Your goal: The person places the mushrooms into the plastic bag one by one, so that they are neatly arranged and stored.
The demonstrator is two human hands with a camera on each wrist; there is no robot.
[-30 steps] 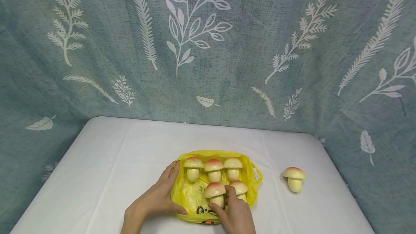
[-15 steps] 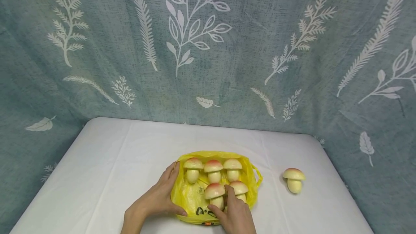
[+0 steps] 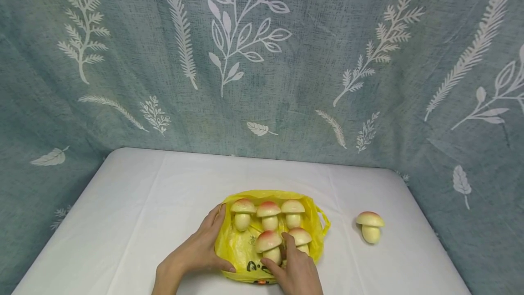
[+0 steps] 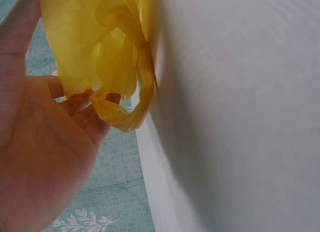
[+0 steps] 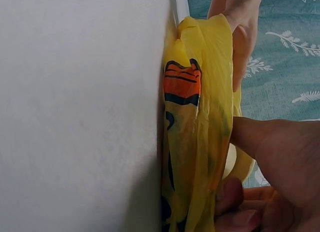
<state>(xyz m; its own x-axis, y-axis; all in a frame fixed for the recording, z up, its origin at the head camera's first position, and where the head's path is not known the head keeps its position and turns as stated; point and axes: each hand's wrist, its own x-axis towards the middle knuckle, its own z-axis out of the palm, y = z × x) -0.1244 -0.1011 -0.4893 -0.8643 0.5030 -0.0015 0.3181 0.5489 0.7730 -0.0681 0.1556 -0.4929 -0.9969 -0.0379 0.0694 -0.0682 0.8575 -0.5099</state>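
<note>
A yellow plastic bag (image 3: 239,258) lies with its mouth spread on the table. Inside are several toy mushrooms with cream stems and reddish caps: three in a back row, such as the middle one (image 3: 269,211), and two in front. My left hand (image 3: 198,247) holds the bag's left side, thumb on the front rim; in the left wrist view, a bag handle (image 4: 120,119) loops by its fingers. My right hand (image 3: 296,263) holds the front-left mushroom (image 3: 268,242), thumb by its stem and index finger beside its cap. The front-right mushroom (image 3: 300,236) is partly hidden by that hand.
Another toy mushroom (image 3: 370,226) lies on the white-covered table (image 3: 172,195), right of the bag. A bag handle (image 3: 326,222) sticks out at the bag's right side. Behind the table hangs a teal curtain (image 3: 303,72) with white leaf prints.
The front-left mushroom has shifted slightly left and tilted a little. Both hands and the bag stay nearly in place.
</note>
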